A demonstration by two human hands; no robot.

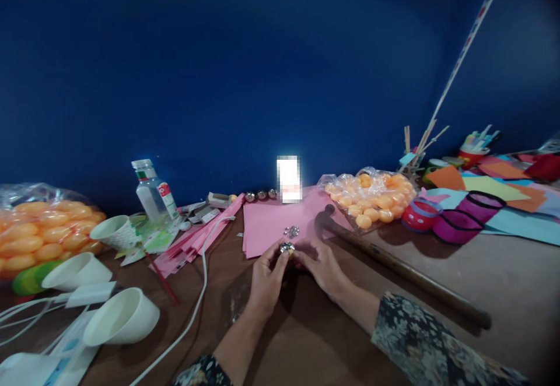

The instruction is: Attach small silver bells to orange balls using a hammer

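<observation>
Between both hands, above the table's middle, is a small ball [287, 247] covered on top with shiny silver studs, with a bit of yellow-orange showing low at its right. My left hand [268, 272] grips it from the left, thumb and fingers closed around it. From the right, my right hand [321, 263] has its fingers bent in a pinch at the ball; what lies between the fingertips is hidden. Just beyond the fingers, a small heap of loose silver studs [291, 232] rests on pink paper sheets [266, 223].
A hammer [394, 260] lies diagonally at the right. Behind it is a bag of orange balls [371, 193]; another bag [48, 228] sits far left. Several silver balls [261, 195] line the wall. Paper cups [122, 319], a white cable [203, 281] and a plastic bottle [153, 190] occupy the left.
</observation>
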